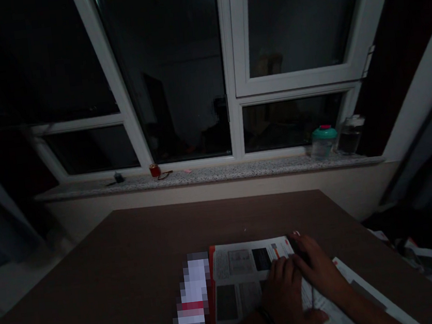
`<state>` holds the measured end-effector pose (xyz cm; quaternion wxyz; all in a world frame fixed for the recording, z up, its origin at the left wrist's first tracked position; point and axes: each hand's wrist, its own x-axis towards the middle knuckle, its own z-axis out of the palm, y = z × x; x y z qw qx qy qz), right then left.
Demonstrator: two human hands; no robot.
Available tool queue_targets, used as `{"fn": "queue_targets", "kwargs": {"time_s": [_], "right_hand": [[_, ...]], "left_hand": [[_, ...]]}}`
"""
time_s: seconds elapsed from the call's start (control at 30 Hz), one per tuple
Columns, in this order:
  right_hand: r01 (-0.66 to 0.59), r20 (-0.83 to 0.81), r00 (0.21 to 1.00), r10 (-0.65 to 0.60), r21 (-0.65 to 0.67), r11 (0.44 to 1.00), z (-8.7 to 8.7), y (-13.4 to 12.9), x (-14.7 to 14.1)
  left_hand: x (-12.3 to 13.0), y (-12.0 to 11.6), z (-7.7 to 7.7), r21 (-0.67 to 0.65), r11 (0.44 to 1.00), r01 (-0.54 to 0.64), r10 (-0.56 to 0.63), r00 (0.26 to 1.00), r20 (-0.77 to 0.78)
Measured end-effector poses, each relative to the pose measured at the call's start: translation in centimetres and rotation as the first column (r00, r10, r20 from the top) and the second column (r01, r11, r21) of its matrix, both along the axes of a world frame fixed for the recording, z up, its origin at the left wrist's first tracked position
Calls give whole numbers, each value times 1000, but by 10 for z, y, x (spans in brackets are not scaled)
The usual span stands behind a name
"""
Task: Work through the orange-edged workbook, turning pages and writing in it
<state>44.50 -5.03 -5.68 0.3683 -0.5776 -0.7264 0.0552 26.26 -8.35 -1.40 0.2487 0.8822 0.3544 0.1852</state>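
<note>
Nearest the camera, the left hand (282, 284), with a dark band (268, 322) circling its wrist, is lying palm down on a red-edged, white-paged printed booklet (239, 279), its thumb spreading away from the fingers. The right hand (315, 260) is reaching over the booklet's upper right corner, its fingers bending; whether they are pinching paper, cannot tell. The booklet is lying right of the middle of a dark brown, wood-look table (152, 252), well short of the far edge. A pale, pixelated rectangular object (194, 292) is lying just beside the booklet's left edge. A white printed sheet (369, 292) is showing beyond the right forearm, towards the table's right edge. Past the far edge, a speckled grey stone sill (217, 173) is running below a white-framed window (230, 61). A small red container (155, 170) is standing left of the sill's middle; a clear bottle with a teal lid (323, 142) and a clear, white-capped bottle (350, 136) are standing near its right end.
</note>
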Motion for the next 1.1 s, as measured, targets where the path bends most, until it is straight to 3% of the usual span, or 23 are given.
{"fn": "queue_targets", "kwargs": {"time_s": [0.27,0.6,0.83,1.1], "right_hand": [[-26,1,1000,26,-26,999,-10,-14,11],[-38,70,997,45,-91,995,-14,-39,34],[-92,115,988,101,-85,992,-10,-51,46],[-138,150,978,144,-53,989,-17,-58,60]], "left_hand": [[-5,2,-2,79,997,27,-32,997,66],[-8,2,-1,107,994,38,-36,999,-20],[-8,3,-7,121,992,40,-40,999,0],[-9,2,-2,108,993,48,-46,999,-24]]}}
